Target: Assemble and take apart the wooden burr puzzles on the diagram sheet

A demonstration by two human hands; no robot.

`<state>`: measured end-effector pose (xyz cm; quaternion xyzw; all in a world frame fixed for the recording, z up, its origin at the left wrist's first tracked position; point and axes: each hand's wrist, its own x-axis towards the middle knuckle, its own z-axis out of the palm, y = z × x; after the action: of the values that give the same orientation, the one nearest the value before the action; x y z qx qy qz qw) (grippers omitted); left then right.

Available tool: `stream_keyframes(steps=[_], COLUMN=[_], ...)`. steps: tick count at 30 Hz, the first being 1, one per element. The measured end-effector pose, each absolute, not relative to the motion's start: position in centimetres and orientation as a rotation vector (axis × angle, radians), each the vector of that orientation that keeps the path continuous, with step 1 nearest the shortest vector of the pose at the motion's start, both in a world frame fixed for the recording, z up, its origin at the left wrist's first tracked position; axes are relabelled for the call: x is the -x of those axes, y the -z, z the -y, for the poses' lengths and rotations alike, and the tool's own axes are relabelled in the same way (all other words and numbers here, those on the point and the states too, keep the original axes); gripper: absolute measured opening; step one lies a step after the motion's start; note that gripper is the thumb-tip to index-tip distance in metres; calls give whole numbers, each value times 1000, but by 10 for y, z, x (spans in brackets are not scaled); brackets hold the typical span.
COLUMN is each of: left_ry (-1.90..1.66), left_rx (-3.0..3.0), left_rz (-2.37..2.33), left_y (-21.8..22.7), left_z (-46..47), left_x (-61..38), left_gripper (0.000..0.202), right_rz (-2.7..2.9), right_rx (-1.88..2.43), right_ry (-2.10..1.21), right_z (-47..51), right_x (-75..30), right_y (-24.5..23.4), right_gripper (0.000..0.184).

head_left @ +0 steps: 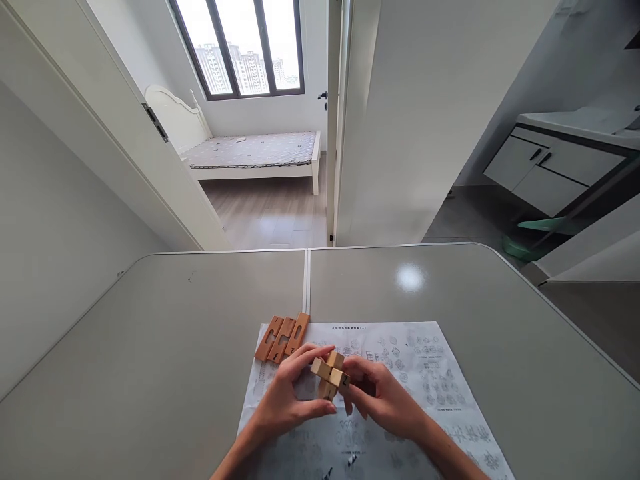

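Observation:
Between my two hands is a small wooden burr puzzle [330, 375], made of light interlocking blocks, with a dark "2" on one block end. My left hand [293, 393] grips it from the left, index finger along the top and thumb below. From the right, my right hand [383, 397] holds it with curled fingers, some partly hidden. Beyond my left hand, several reddish-brown notched wooden pieces [283, 339] lie side by side, some marked with numbers. Under both hands a printed instruction sheet [425, 373] with puzzle diagrams is spread on the table.
The grey table [150, 373] has a pale rim and a seam [307, 280] down its middle. Past its far edge, an open doorway shows a bed [255, 150] beneath a window. A white cabinet [555, 160] stands in the room at right.

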<state>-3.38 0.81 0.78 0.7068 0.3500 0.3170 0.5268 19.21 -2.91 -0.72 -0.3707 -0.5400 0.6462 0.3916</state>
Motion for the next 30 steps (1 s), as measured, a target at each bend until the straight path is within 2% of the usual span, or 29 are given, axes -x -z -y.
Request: stream_keyframes(steps=[13,23,30], left_ry=[-713,-647,-708], left_rx=[-1653,-1690,-1751], left_rz=[-834,-700,-789], left_y=[-7,-11,-10], left_z=[-8,-14,-12], left_x=[34,34,31], left_gripper=[75,85,81], right_rz=[1427,1526,1589], right_rx=[939,961,1020], right_ry=[-1630,-1563,-1437], right_z=[30,32,35], right_x=[-190,-190,-187], right_y=[3,9,7], right_gripper=[26,14,18])
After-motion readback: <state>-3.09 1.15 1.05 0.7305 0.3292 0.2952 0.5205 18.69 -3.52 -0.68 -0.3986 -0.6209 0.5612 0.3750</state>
